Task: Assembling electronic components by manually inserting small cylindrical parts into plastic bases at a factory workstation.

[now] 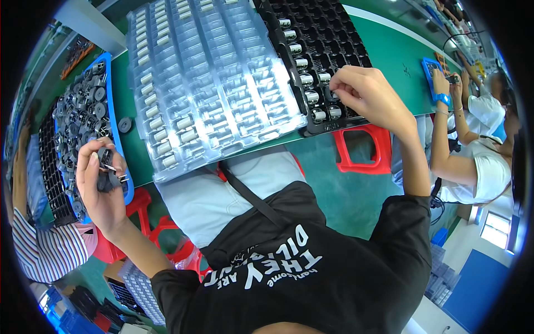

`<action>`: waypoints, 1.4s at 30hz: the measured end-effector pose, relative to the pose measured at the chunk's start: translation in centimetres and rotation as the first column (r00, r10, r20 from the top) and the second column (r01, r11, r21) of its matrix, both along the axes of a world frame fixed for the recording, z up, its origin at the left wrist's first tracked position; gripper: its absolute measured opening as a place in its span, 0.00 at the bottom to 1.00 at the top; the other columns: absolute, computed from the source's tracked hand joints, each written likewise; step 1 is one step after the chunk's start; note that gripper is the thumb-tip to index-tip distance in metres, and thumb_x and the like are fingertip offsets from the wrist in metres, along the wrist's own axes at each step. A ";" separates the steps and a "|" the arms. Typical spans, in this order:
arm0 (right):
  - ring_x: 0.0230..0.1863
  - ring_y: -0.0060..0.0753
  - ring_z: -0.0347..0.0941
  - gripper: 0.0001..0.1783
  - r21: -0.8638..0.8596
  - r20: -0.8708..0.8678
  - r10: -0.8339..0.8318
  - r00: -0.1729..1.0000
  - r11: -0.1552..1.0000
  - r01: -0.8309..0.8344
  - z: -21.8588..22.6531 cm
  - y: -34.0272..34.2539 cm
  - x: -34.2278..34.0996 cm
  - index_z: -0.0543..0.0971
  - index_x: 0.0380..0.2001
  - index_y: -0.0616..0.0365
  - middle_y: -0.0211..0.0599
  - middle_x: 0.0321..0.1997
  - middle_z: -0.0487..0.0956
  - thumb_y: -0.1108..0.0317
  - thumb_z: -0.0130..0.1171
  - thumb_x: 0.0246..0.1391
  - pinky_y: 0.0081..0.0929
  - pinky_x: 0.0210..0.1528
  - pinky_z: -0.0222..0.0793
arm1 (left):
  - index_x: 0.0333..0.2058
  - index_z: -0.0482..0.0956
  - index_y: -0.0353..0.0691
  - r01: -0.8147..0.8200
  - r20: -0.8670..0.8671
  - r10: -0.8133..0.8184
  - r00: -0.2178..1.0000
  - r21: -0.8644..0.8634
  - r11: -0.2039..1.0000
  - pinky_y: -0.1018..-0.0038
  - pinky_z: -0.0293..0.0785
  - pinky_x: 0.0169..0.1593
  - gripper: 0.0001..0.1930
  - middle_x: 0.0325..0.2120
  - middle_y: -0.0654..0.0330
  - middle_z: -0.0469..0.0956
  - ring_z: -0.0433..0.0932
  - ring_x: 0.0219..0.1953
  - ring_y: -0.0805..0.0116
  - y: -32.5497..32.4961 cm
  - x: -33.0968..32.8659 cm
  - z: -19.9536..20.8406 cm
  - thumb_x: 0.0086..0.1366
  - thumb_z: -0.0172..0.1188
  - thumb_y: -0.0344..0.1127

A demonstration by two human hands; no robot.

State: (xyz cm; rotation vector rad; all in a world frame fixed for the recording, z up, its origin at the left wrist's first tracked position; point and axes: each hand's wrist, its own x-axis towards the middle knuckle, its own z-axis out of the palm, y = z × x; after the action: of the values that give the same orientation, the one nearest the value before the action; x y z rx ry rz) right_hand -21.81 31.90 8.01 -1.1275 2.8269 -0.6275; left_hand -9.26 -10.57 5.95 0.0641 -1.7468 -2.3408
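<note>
The left hand point(100, 205) clamps black parts point(105, 181) by the blue bin point(112, 106). The right hand point(375, 96), grip pinched together, contents hidden, apparently seats a part in the black tray point(325, 33); the next move likely calls for aligned release.

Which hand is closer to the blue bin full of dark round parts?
Left. The left hand is by the right edge of the blue bin; the right hand is at the black tray, beyond the clear tray.

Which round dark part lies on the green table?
The dark-grey round part right of the blue plastic tray; others nearby lie inside it or in the left hand.
</note>
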 end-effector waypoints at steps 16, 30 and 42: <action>0.18 0.38 0.67 0.15 0.073 -0.147 -0.096 0.984 0.991 0.108 -1.4 -0.2 0.4 0.72 0.20 0.63 0.39 0.18 0.71 0.62 0.62 0.49 0.32 0.22 0.62 | 0.42 0.69 0.28 0.007 0.020 -0.008 1.000 0.036 0.999 0.76 0.62 0.31 0.12 0.37 0.51 0.69 0.66 0.28 0.72 -0.1 0.2 -0.8 0.65 0.47 0.32; 0.20 0.46 0.69 0.11 0.201 -0.088 -0.269 0.959 0.938 0.282 -1.2 -0.4 -0.2 0.73 0.21 0.65 0.44 0.16 0.71 0.67 0.55 0.49 0.35 0.24 0.64 | 0.41 0.69 0.28 0.024 0.010 -0.024 1.000 0.054 0.998 0.77 0.61 0.31 0.12 0.37 0.51 0.68 0.65 0.26 0.72 0.6 0.6 -0.6 0.64 0.48 0.32; 0.34 0.40 0.69 0.09 0.364 -0.363 0.336 0.869 0.910 -0.199 -0.3 -0.2 0.8 0.67 0.26 0.61 0.38 0.29 0.68 0.75 0.52 0.37 0.32 0.35 0.68 | 0.40 0.69 0.29 0.023 0.004 -0.023 1.000 0.089 0.996 0.77 0.60 0.30 0.11 0.35 0.52 0.69 0.66 0.25 0.72 1.8 0.9 -0.8 0.65 0.47 0.31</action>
State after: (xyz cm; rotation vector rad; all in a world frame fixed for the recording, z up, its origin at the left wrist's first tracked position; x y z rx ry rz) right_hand -20.98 31.67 7.76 -1.7171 2.8468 0.1092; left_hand -8.38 -8.74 5.17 0.0644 -1.6534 -2.4364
